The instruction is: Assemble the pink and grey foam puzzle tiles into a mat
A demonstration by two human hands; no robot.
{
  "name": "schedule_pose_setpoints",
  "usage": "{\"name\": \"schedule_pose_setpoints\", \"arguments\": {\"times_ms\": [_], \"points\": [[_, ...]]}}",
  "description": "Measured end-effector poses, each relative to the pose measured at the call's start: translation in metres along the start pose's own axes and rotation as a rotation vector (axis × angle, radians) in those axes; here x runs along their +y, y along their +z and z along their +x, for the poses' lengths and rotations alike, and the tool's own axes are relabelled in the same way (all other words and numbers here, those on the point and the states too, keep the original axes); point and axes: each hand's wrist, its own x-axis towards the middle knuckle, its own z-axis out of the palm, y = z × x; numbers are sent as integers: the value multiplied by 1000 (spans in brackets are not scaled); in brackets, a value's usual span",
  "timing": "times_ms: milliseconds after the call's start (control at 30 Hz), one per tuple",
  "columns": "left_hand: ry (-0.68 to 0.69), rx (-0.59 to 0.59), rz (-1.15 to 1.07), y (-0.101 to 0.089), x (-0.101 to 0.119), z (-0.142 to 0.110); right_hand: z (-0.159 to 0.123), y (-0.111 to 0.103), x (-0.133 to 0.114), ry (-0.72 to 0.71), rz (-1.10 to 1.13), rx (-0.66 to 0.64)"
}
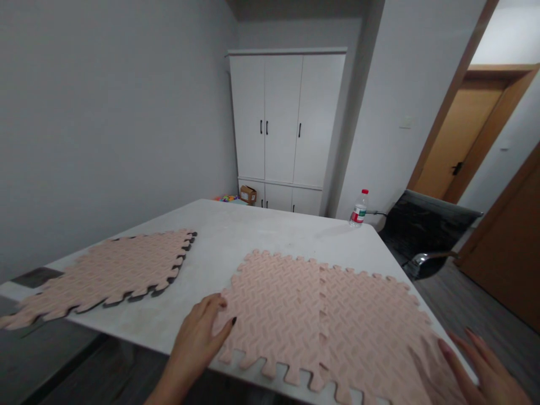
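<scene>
Two pink foam mat tiles lie side by side on the white table [219,225], a left tile [278,304] and a right tile [375,326]. Their toothed edges meet along a seam, with small gaps visible in it. My left hand [198,332] is at the outer left edge of the left tile, fingertips against the edge and thumb apart over its surface. By the right tile's outer right edge is my right hand [485,365], open with fingers apart and partly cut off by the frame. Whether it touches the tile I cannot tell.
More pink foam tiles [122,270] lie at the table's left, overhanging the front edge. A red-capped water bottle [359,209] stands at the far right corner. Beyond are a black chair [426,230], a white cabinet [282,118] and a cardboard box [248,194].
</scene>
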Motion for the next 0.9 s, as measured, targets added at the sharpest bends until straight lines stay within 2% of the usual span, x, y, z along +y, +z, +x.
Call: {"name": "schedule_pose_setpoints", "arguments": {"times_ms": [33,133,233,300,400,467,700,900], "points": [[84,7,-33,6,16,0,19,2,-23,-12,-3,16],[327,-89,-112,32,73,-4,75,32,-106,-268,144,-127],[439,-268,-150,54,127,-13,109,89,-171,-451,80,-333],[432,-354,-164,63,149,-16,115,128,-191,-449,-22,-477],[406,-433,-177,66,159,-17,107,170,-193,-380,-117,-602],[409,-461,-183,65,157,-16,99,183,-188,-363,-128,-607],[424,-512,-218,62,152,-15,97,185,-183,-367,-106,-621],[423,-475,-222,67,154,-21,98,184,-183,-367,-97,-646]]}}
